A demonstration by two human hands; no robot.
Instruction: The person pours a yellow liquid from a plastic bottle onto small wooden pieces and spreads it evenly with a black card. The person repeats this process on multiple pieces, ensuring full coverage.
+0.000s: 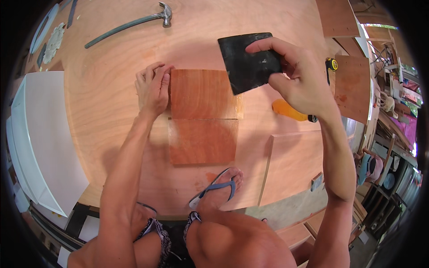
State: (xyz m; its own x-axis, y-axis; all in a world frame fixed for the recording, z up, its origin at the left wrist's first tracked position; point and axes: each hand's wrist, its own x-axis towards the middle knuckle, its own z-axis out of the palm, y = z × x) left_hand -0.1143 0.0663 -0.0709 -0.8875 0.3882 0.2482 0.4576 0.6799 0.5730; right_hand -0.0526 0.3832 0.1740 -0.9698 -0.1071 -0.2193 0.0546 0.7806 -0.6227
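Two reddish-brown wooden pieces lie edge to edge on the large plywood sheet. The upper wooden board [201,94] has a glossy amber streak along its right side; the lower wooden board [203,142] also shines in places. My left hand [154,87] is closed against the upper board's left edge near its top corner, thumb and fingers bent. Raised over the upper board's right side, my right hand [297,73] pinches a thin black square sheet [250,64] between thumb and fingers. The sheet hangs tilted, apart from the wood. Its exact kind is unclear.
A claw hammer [134,27] lies at the far left. To the right are an orange bottle [289,109], a yellow tape measure [331,64] and a plywood panel [290,167]. A white panel [51,138] stands at left. My sandalled foot [219,190] rests on the plywood sheet [103,102].
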